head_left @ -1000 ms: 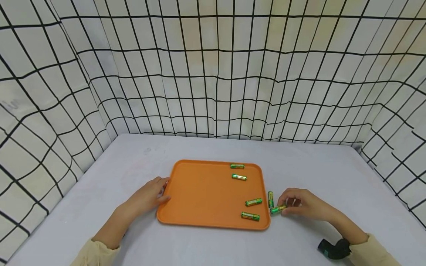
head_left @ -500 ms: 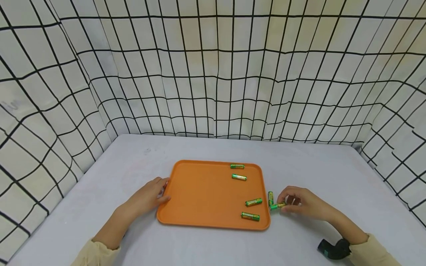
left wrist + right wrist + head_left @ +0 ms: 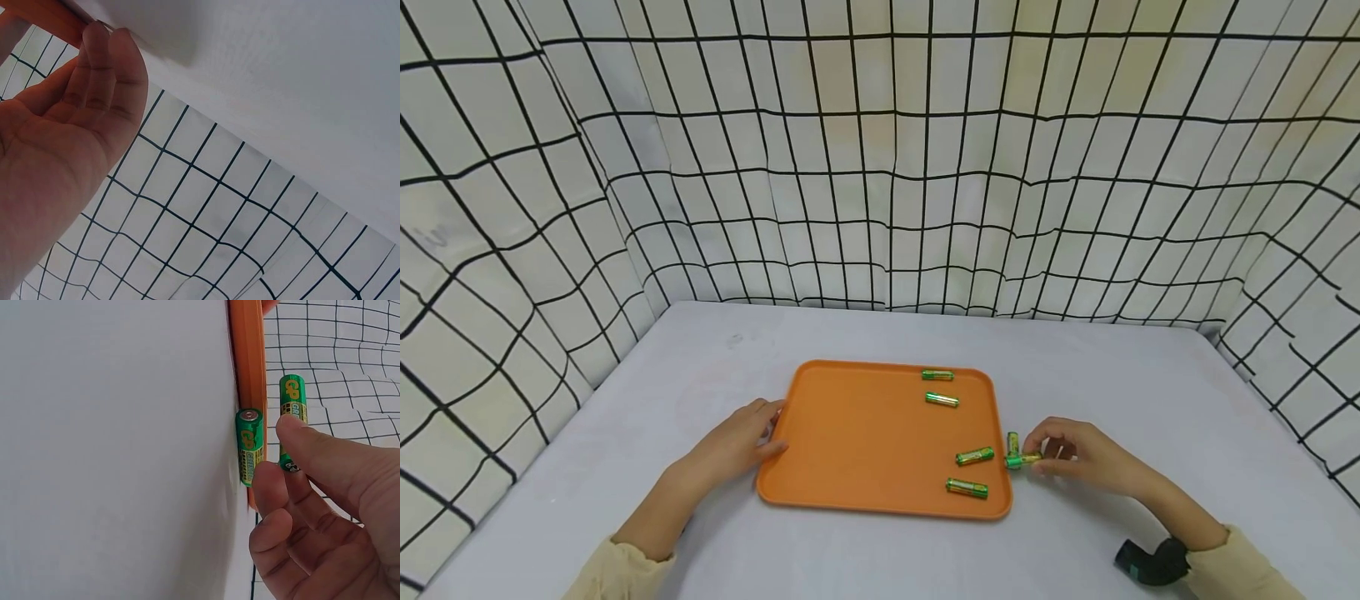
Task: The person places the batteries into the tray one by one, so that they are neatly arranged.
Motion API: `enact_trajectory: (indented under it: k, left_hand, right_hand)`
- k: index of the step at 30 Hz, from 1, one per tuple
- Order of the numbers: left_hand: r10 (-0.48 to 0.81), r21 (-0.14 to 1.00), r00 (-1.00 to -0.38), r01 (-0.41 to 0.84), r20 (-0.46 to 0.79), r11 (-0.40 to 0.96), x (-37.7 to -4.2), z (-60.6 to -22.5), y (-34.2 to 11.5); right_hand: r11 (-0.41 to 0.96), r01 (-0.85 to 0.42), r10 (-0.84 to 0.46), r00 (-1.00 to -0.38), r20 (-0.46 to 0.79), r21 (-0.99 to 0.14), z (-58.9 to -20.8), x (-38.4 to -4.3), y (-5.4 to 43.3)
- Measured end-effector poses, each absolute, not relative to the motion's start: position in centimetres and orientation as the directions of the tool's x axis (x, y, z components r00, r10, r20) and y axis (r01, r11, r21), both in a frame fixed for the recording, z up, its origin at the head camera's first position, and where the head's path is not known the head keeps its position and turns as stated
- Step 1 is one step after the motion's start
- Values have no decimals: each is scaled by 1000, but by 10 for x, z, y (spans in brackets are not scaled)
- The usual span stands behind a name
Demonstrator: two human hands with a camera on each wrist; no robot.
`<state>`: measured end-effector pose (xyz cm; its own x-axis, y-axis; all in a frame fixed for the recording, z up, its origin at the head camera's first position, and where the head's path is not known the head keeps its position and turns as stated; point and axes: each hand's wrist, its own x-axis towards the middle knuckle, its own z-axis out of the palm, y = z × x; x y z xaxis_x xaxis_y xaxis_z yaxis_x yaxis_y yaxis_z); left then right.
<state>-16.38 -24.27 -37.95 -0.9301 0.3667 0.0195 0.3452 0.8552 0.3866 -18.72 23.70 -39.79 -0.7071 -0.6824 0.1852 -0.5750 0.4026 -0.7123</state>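
Note:
Over the right edge of the orange tray [image 3: 865,442], my right hand [image 3: 1086,454] pinches a green AA battery [image 3: 292,394] between thumb and fingertips. It is held roughly level, one end pointing at the tray. Just below, another battery [image 3: 251,450] lies on the white table against the tray's outer wall. In the head view the held one partly covers it. At the tray's left side, my left hand [image 3: 739,440] grips the rim with thumb and fingers; its curled fingers [image 3: 128,69] show at the tray's edge in the left wrist view.
Several green batteries lie along the right part of the tray, two near the back including this battery [image 3: 942,400], and two nearer the front including this battery [image 3: 967,488]. A white wall with a black grid [image 3: 910,192] encloses the white table [image 3: 880,554].
My right hand has lifted the battery slightly and shifted it toward the tray, so it now overlaps the one on the table. My left hand stays on the rim; the view shifts slightly.

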Motion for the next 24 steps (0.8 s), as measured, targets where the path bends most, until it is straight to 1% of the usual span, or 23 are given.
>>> enact_trajectory:
  k: [9,14,20,24]
  left_hand:
    - [365,390,-931,343,21,854,-163,-379,-241]
    - [363,382,-931,343,20,858,-163,-380,-242]
    - [365,380,-931,346,22,858,-163,-380,-241]
    - [363,378,-932,342,18,860,-163,-378,-240]
  right_hand:
    - [365,-580,-688,-695,208,-728,-399,-188,229]
    - [366,-569,-683,-702,203,-736,-400,-189,226]
    - [359,-588,-676,-699,232,-725,-399,-191,222]
    - [371,-582,-663,-712,232,-723,-398,-192,219]
